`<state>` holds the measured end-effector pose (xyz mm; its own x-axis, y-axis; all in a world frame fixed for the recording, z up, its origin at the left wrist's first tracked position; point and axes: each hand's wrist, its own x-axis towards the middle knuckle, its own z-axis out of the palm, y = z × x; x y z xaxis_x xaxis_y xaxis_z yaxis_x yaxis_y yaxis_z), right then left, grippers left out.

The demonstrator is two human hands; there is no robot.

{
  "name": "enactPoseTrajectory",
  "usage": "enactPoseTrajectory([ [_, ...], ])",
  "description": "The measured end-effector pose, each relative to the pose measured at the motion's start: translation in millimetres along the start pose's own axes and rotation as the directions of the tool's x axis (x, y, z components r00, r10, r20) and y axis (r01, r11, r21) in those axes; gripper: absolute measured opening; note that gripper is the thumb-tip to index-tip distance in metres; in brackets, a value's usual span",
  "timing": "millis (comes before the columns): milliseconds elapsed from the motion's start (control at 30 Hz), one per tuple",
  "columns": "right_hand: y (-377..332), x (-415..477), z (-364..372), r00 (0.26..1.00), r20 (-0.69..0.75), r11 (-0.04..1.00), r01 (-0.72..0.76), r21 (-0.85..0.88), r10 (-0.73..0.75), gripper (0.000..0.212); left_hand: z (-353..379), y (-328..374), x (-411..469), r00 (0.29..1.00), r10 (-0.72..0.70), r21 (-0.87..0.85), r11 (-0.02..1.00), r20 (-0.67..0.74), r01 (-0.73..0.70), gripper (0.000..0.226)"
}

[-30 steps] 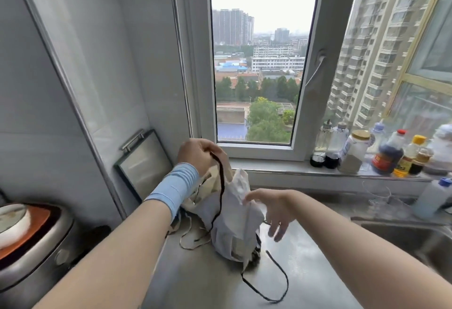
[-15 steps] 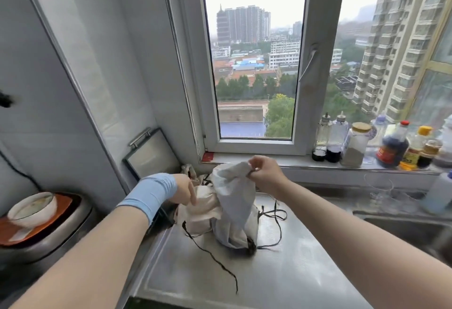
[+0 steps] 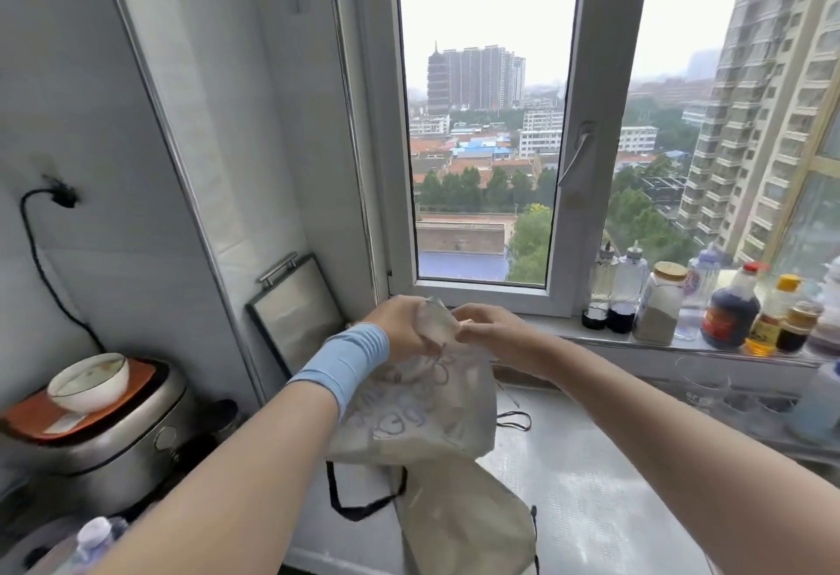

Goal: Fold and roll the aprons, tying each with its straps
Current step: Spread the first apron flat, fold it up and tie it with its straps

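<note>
Both hands now meet at the top edge of the apron (image 3: pixel 422 415): left hand (image 3: pixel 400 324), half a second ago low on the pile, has risen beside right hand (image 3: pixel 491 331); each pinches cloth. Apron hangs lifted over the steel counter (image 3: pixel 591 483), near the window; black strap (image 3: pixel 359 508) dangles below.

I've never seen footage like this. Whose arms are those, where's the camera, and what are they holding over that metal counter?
No machine here: a person works bare-handed, and a wide-angle camera on their head looks forward and down, so both arms reach in from below. The left hand, with a blue wrist sleeve, and the right hand grip the top of a pale printed apron, lifted above the steel counter. A black strap dangles beneath. At left stands a rice cooker with a bowl on top; bottles line the windowsill.
</note>
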<state>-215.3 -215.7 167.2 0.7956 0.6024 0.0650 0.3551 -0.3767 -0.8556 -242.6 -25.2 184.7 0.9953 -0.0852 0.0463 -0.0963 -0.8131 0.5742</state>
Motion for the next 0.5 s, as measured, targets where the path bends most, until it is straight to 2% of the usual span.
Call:
enactPoseTrajectory([
  [67, -8, 5, -4, 0.998, -0.064, 0.997, 0.007, -0.074, -0.012, 0.035, -6, 10, -2, 0.999, 0.032, 0.082, 0.996, -0.044, -0.028, 0.047],
  [133, -20, 7, -6, 0.989, -0.117, 0.982, 0.069, -0.173, -0.09, 0.032, -17, 16, -6, 0.996, 0.023, 0.092, 0.996, -0.084, -0.015, 0.057],
  [200, -26, 10, -12, 0.97, -0.228, 0.985, 0.047, -0.164, -0.085, 0.02, -29, 15, -11, 0.999, -0.035, 0.103, 0.994, -0.02, 0.036, 0.07],
  [233, -28, 10, -16, 0.955, -0.288, 0.988, 0.028, -0.154, -0.072, 0.021, -36, 13, -15, 0.996, -0.078, 0.156, 0.985, 0.05, 0.07, 0.071],
  [300, -28, 11, -20, 0.929, -0.362, 0.979, 0.009, -0.202, -0.084, 0.031, -49, 8, -23, 0.965, -0.193, 0.29, 0.947, 0.176, 0.137, 0.049],
  [367, -27, 11, -20, 0.921, -0.38, 0.953, -0.034, -0.302, -0.087, 0.033, -63, 9, -30, 0.922, -0.32, 0.376, 0.899, 0.219, 0.223, 0.035],
  [433, -28, 10, -17, 0.922, -0.383, 0.93, -0.091, -0.356, -0.057, 0.029, -78, 16, -35, 0.916, -0.362, 0.476, 0.845, 0.175, 0.243, 0.033],
  [500, -36, 8, -19, 0.948, -0.317, 0.953, -0.129, -0.273, 0.037, 0.026, -93, 27, -38, 0.963, -0.266, 0.573, 0.785, -0.029, 0.234, 0.028],
])
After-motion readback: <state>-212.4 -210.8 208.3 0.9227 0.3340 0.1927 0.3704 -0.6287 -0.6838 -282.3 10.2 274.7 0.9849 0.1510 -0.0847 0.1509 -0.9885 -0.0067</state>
